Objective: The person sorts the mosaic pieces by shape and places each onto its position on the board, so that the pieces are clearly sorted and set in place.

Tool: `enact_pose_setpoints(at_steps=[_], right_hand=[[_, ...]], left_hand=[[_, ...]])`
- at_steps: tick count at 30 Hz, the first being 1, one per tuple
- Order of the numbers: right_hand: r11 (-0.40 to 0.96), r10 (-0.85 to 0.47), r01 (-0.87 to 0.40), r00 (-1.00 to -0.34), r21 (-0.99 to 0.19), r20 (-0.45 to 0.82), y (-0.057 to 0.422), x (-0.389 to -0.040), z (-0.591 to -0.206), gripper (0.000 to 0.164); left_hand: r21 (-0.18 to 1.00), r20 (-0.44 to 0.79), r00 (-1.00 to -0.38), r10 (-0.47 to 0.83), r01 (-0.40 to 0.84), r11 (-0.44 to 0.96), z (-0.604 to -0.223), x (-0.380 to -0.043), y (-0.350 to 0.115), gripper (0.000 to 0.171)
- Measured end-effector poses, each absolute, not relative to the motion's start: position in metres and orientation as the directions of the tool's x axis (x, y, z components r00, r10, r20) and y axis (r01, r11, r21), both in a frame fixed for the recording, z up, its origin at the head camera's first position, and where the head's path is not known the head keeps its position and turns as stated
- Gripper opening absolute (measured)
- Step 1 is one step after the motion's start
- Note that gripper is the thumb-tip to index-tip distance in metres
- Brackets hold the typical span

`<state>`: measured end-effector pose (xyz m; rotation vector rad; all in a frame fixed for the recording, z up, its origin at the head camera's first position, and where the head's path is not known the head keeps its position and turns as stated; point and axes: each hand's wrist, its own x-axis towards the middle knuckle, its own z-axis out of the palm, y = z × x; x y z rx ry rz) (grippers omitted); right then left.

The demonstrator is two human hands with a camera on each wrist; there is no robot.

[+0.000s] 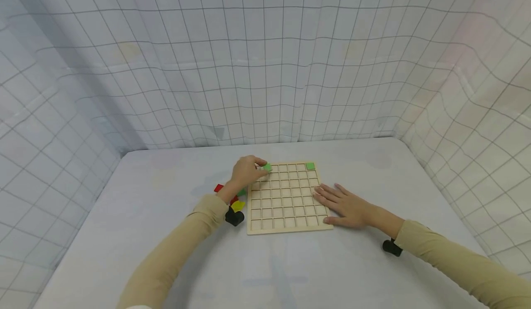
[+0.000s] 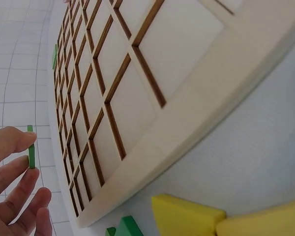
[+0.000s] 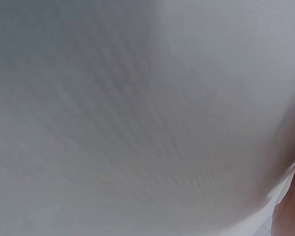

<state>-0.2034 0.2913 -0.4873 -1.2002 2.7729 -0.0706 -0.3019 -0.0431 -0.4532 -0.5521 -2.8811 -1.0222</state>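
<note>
My left hand (image 1: 247, 170) pinches a thin green square tile (image 1: 267, 167) between thumb and fingers, over the far left part of a wooden grid board (image 1: 286, 230). In the left wrist view the green tile (image 2: 31, 147) is seen edge-on, apart from the board (image 2: 187, 128). Another green tile (image 1: 310, 166) sits in the far right corner cell. My right hand (image 1: 346, 206) lies flat with fingers spread, its fingertips on the board's right edge. The right wrist view shows mostly white tablecloth and a strip of that hand (image 3: 290, 211).
Beside the board's left edge lie loose pieces: a red piece (image 1: 219, 188), a yellow piece (image 1: 238, 206) and a green piece (image 1: 242, 192), partly behind the left wrist. White curtains with a dark grid (image 1: 274, 69) stand around the white table (image 1: 166, 175).
</note>
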Motion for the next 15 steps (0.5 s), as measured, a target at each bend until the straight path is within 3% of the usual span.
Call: enact_pose_setpoints(at_steps=[15], right_hand=[[0.685,-0.729,-0.722,-0.677,-0.101,-0.105,0.29,-0.202,-0.481,0.075]], left_hand=[[0.594,0.117,-0.912,0.393,0.381,0.708,-0.446,-0.312,-0.011,0.032]])
